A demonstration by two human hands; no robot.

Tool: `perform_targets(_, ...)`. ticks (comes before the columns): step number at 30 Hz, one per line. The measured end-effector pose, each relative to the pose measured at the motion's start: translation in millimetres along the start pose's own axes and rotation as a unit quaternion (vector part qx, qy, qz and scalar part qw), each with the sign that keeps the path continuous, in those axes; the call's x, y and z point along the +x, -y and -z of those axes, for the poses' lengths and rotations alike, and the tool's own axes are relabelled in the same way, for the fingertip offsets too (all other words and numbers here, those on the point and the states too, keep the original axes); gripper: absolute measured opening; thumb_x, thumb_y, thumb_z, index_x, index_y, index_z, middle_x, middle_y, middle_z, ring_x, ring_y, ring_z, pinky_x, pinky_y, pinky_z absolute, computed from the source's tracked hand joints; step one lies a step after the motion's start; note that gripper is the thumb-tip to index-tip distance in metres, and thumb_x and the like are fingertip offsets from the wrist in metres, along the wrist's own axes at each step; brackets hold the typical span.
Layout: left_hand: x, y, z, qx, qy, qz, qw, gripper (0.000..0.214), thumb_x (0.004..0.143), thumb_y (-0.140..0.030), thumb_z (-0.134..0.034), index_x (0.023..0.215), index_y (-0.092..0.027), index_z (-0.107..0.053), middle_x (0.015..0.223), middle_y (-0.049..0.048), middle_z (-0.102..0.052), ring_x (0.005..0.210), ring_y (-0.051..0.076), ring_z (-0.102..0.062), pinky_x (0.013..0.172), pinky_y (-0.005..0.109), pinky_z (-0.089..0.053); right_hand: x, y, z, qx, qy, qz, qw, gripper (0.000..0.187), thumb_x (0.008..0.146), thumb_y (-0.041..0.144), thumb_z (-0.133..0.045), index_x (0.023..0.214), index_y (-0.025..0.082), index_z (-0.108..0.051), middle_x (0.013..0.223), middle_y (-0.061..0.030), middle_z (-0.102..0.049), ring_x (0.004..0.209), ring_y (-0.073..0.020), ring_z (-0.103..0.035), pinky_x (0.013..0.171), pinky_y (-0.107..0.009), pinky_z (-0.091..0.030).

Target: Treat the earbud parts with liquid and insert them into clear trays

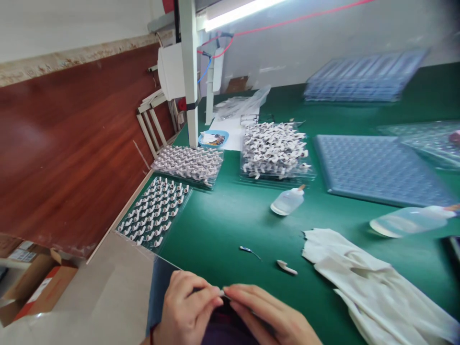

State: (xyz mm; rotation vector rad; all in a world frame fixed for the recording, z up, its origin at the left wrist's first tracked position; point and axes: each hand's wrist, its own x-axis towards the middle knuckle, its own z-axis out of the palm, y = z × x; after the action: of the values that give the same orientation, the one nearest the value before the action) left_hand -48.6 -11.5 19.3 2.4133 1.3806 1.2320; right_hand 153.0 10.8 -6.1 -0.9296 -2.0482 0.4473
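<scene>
Close to the table's near edge, my left hand (190,304) and my right hand (269,309) meet fingertip to fingertip. Between them they pinch a small white piece (222,293), mostly covered by the fingers, so its exact shape is hidden. Just beyond the hands, a white earbud shell (286,267) lies loose on the green table. To its left is a tiny blue-and-white part with a thin wire tail (249,250). A crumpled white cloth (362,278) spreads out to the right of my right hand.
Clear trays of white earbud shells (153,211) stand at left, with a heaped stack (275,148) farther back. Two liquid bottles (287,201), a blue dish (214,138) of small parts and a bluish tray stack (377,167) share the green table. A white post (189,72) rises at the back.
</scene>
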Motion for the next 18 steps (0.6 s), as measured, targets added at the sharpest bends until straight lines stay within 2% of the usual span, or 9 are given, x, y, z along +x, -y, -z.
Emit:
perform_targets(1,-1,8,4.7,0.022,-0.012,0.018,1.000,0.014,0.090,-0.013,-0.060,0.101,-0.020,-0.066,0.083,0.0026,-0.067,0.078,0.014,-0.062,0.071,0.028,-0.053,6,-11,3,-0.019,0.004,0.001,1.000,0.022,0.099,0.024,-0.046,0.113,0.021,-0.063,0.102,-0.0048,-0.074,0.089,-0.0147,-0.073,0.078,-0.020,-0.060)
perform_targets(3,-4,27,19.1,0.091,-0.048,0.050,0.993,0.012,0.090,-0.016,-0.061,0.099,-0.021,-0.067,0.084,0.0015,-0.069,0.080,0.014,-0.064,0.074,0.027,-0.055,19,-36,8,-0.070,0.004,-0.005,0.998,0.029,0.100,0.028,-0.042,0.117,0.015,-0.062,0.105,-0.0120,-0.073,0.089,-0.0226,-0.073,0.075,-0.033,-0.062)
perform_targets(4,-5,37,28.0,0.130,-0.068,0.064,0.987,0.011,0.091,-0.017,-0.061,0.099,-0.021,-0.068,0.086,0.0018,-0.070,0.081,0.014,-0.065,0.076,0.028,-0.055,25,-49,10,-0.088,0.005,-0.002,0.996,0.033,0.100,0.031,-0.040,0.112,0.011,-0.064,0.099,-0.0148,-0.073,0.084,-0.0261,-0.073,0.071,-0.040,-0.063)
perform_targets(6,-10,57,45.4,0.196,-0.093,0.092,0.972,0.014,0.093,-0.018,-0.058,0.100,-0.020,-0.069,0.090,0.0034,-0.071,0.085,0.015,-0.066,0.080,0.030,-0.055,35,-70,10,-0.107,0.029,0.012,0.994,0.037,0.099,0.033,-0.038,0.106,0.010,-0.067,0.093,-0.0146,-0.073,0.078,-0.0282,-0.073,0.066,-0.044,-0.062)
perform_targets(8,-14,72,57.6,0.232,-0.095,0.115,0.961,0.018,0.094,-0.017,-0.054,0.103,-0.018,-0.069,0.094,0.0050,-0.072,0.089,0.017,-0.066,0.083,0.033,-0.055,41,-83,6,-0.116,0.056,0.023,0.991,0.038,0.098,0.030,-0.036,0.102,0.011,-0.069,0.088,-0.0128,-0.073,0.075,-0.0277,-0.072,0.064,-0.044,-0.061)
perform_targets(11,-18,84,61.4,0.262,-0.078,0.140,0.952,0.019,0.094,-0.017,-0.052,0.100,-0.018,-0.070,0.095,0.0049,-0.073,0.089,0.018,-0.067,0.083,0.034,-0.054,43,-89,1,-0.122,0.088,0.018,0.988,0.037,0.095,0.026,-0.036,0.101,0.012,-0.070,0.082,-0.0105,-0.070,0.070,-0.0251,-0.070,0.062,-0.040,-0.058)
perform_targets(18,-18,85,55.3,0.286,-0.012,0.169,0.943,0.016,0.092,-0.016,-0.055,0.091,-0.020,-0.071,0.089,0.0033,-0.074,0.085,0.019,-0.067,0.079,0.035,-0.051,42,-96,4,-0.091,0.126,-0.033,0.987,0.033,0.090,0.025,-0.039,0.094,0.018,-0.071,0.073,-0.0066,-0.062,0.063,-0.0196,-0.067,0.058,-0.033,-0.055)
